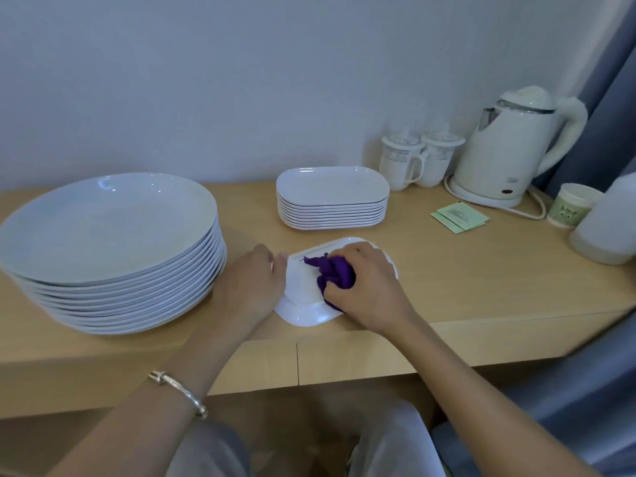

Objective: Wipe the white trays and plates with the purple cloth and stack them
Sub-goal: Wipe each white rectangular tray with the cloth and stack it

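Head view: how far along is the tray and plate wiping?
Looks done: tray stack. In hand: right hand grips the purple cloth on a single tray, left hand steadying its edge. Left: stacking that tray; whether the round plate stack is wiped can't be told.

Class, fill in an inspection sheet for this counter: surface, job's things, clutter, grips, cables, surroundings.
Surface: wooden counter, work near its front edge.
Job's things: white tray under purple cloth; tray stack behind; plate stack at left.
Clutter: kettle, lidded mugs, green sachets, paper cup, white container, all at right.
Grips: left hand holds the tray's edge; right hand grips the cloth on it.
Cables: kettle cord loops on the counter.
Surroundings: pale wall behind; grey curtain at right.
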Available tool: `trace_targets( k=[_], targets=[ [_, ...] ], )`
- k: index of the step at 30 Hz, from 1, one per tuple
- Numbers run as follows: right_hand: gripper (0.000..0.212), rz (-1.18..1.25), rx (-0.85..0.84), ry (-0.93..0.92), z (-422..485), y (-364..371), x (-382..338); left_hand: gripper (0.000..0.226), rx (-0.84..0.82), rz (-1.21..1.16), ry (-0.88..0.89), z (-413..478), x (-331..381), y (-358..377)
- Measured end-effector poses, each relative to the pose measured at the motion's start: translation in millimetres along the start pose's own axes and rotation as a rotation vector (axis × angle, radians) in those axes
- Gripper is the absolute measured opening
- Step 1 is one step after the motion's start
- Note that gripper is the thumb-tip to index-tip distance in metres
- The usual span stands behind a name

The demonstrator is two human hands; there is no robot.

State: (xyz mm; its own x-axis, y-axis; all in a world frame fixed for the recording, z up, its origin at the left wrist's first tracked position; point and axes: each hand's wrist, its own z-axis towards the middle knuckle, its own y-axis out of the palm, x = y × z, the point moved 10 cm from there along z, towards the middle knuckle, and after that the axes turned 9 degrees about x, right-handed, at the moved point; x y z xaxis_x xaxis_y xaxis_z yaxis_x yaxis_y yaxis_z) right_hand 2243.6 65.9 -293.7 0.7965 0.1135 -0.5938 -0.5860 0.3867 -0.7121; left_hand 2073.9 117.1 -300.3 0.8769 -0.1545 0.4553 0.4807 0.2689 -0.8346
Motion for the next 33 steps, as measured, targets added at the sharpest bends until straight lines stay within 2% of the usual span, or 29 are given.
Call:
trace_targets(
  k=[3,6,8,11,13,15,16,20,22,24,27,28,31,33],
  targets=[
    [0.036,0.028,0.053,0.026,-2,4,-3,0.038,0.062,-0.035,0.121,-9,13,8],
    [0.042,0.058,0.110,-0.022,-6,11,-16,0.065,-0.022,-0.023,0.211,-15,24,28],
    [0.048,0.059,0.071,-0.070,-9,16,-23,0.087,-0.023,0.060,0.283,-11,24,32],
    [0.051,-0.010,0.017,-0.156,-2,7,-12,0.091,-0.036,0.106,0.331,-5,17,35],
    [0.048,-0.001,0.079,-0.034,13,-18,23,0.087,-0.021,0.089,0.350,-5,18,36],
    [0.032,0.023,0.151,0.157,20,-33,51,0.081,-0.008,0.093,0.379,-9,23,38],
    [0.027,0.006,0.173,0.187,19,-30,50,0.080,-0.007,0.097,0.388,-10,25,39],
    [0.031,0.039,0.077,-0.114,0,13,-23,0.084,-0.031,0.072,0.380,-11,28,37],
    [0.025,0.056,0.044,-0.140,4,10,-26,0.082,-0.018,0.046,0.374,-11,28,33],
    [0.015,0.061,0.063,0.003,18,-11,10,0.075,-0.011,0.031,0.373,-12,27,32],
    [0.020,0.242,0.139,0.336,21,-34,62,0.070,-0.039,0.032,0.388,-13,28,34],
    [0.020,0.201,0.149,0.292,20,-32,56,0.068,-0.048,0.035,0.393,-14,29,35],
    [0.023,0.032,-0.001,-0.119,13,7,-13,0.068,-0.056,0.014,0.416,-14,31,35],
    [0.027,0.007,-0.109,-0.141,16,19,-22,0.072,-0.042,-0.015,0.435,-15,33,31]
  ],
)
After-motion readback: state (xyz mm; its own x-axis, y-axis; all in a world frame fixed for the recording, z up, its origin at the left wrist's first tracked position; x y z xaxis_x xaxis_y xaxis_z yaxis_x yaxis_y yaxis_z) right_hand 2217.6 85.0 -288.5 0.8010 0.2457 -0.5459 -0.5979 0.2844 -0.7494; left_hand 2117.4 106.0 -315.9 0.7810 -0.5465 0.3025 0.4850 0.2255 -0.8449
